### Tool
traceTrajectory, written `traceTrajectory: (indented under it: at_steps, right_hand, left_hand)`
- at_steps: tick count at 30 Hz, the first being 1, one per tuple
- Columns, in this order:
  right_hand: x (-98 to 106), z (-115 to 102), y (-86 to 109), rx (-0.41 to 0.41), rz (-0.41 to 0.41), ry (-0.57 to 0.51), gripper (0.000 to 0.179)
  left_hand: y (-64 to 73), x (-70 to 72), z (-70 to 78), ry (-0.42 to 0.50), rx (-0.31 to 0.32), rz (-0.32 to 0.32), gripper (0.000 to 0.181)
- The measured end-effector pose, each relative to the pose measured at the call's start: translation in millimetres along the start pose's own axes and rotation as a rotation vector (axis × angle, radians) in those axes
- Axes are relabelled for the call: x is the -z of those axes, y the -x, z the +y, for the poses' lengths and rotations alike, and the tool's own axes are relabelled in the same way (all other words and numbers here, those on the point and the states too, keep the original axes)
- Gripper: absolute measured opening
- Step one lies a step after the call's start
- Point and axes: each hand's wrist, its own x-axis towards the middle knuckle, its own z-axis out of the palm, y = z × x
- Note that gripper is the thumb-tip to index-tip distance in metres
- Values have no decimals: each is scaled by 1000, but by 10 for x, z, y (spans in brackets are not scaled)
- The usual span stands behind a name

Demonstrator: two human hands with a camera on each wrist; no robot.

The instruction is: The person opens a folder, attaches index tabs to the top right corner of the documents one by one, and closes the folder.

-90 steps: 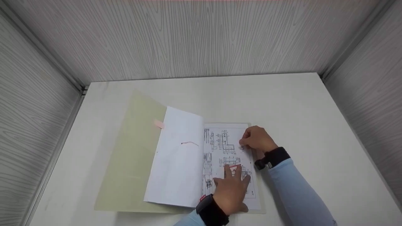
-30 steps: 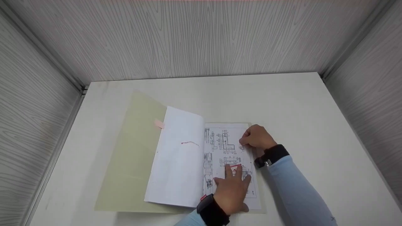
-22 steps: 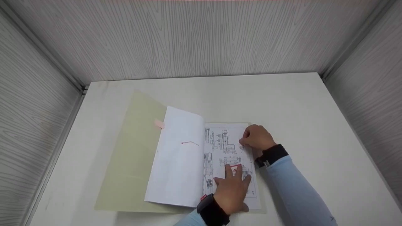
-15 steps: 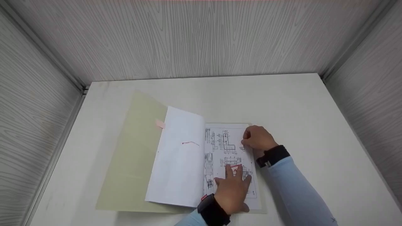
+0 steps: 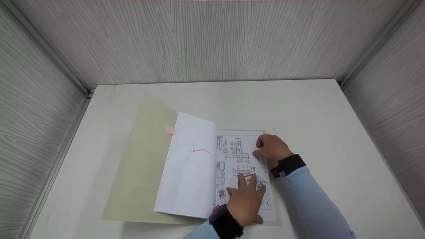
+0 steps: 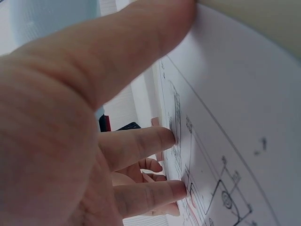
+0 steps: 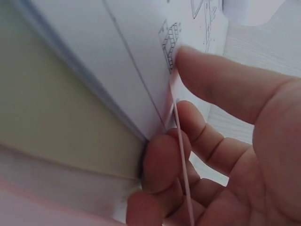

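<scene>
As right wrist shows, pink strip (image 7: 182,155), edge-on

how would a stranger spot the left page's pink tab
On the table lies an open green folder. Its left page bears a red line; the pink tab juts from that page's outer edge, unlike the pink strip at the right hand.

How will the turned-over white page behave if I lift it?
The white page is probably floppy, since it curves visibly. The pink tab may bend or catch, as it juts past the page's edge.
</scene>
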Motion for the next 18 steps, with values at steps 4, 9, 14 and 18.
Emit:
traceTrajectory:
  at_steps: [4, 9, 14, 18]
  right_hand:
    - [12, 6, 4, -1, -33, 5, 30]
    - [35, 23, 6, -8, -44, -2, 23]
    - [51, 61, -5, 6, -62, -17, 21]
    - [60, 127, -25, 30, -78, -31, 19]
  left_hand:
    - [4, 5, -3, 3, -3, 4, 98]
    - [6, -6, -11, 12, -3, 1, 98]
    - [7, -14, -10, 0, -5, 7, 98]
    - [5, -15, -1, -11, -2, 15, 98]
